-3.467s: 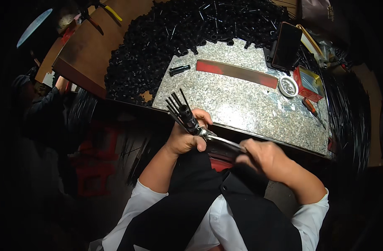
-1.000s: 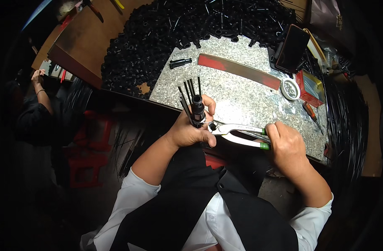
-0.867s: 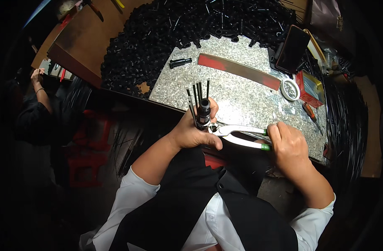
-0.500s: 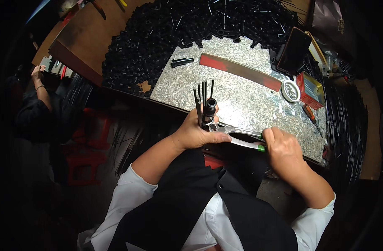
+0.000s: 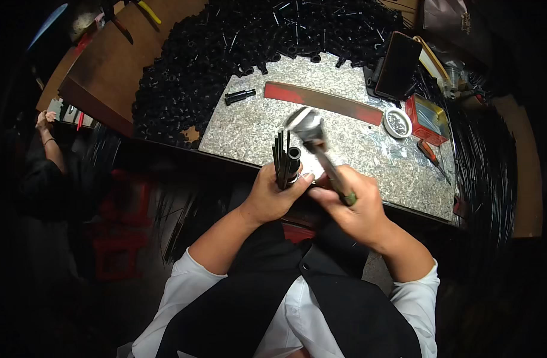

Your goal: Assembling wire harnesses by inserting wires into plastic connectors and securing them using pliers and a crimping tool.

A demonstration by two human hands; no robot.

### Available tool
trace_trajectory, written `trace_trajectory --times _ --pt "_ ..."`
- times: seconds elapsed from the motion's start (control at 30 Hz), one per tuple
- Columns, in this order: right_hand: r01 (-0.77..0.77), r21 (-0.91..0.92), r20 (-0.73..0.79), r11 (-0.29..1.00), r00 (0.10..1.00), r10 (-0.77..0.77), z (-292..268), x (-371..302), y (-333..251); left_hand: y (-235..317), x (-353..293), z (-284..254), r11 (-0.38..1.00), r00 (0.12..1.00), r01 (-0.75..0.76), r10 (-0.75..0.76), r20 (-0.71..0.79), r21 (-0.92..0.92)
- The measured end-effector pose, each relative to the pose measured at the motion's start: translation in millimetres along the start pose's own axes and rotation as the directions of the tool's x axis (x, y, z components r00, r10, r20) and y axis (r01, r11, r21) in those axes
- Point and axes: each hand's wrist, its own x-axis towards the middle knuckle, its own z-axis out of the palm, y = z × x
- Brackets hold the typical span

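Note:
My left hand (image 5: pixel 269 192) is closed around a black tubular part (image 5: pixel 294 154) whose round open end points up. Several thin black rods (image 5: pixel 279 149) stand in the same grip, beside the tube. In my right hand (image 5: pixel 358 206) is a pair of metal pliers (image 5: pixel 325 160) with green grips, held by the handles. Their head is raised over the tabletop, up and to the right of the tube, apart from it and blurred by motion. My left thumb reaches toward the right hand at the lower part of the tube.
A speckled tabletop (image 5: pixel 237 131) carries a red-brown flat bar (image 5: pixel 321 102), a loose black tubular part (image 5: pixel 240 96), a white dish of small metal pieces (image 5: pixel 398 123), a red box (image 5: pixel 427 119) and an orange-handled screwdriver (image 5: pixel 430 154). Black parts (image 5: pixel 184 77) pile behind. Another person's hand (image 5: pixel 45 121) is far left.
The pliers have come away from the tube in my left hand and swung upward. My right hand has moved left, closer to the left hand. The view has shifted slightly.

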Motion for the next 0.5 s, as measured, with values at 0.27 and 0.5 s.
trace_trajectory --times 0.27,0.5 --pt "0.247 -0.15 -0.025 0.957 0.967 -0.253 5.1 8.6 6.9 11.0 -4.7 -6.6 0.952 0.968 0.181 -0.129 0.215 -0.246" --pt "0.233 -0.088 0.071 0.968 0.971 -0.227 5.4 10.7 8.4 10.1 -4.3 -9.8 0.985 0.966 0.083 -0.042 0.257 -0.151"
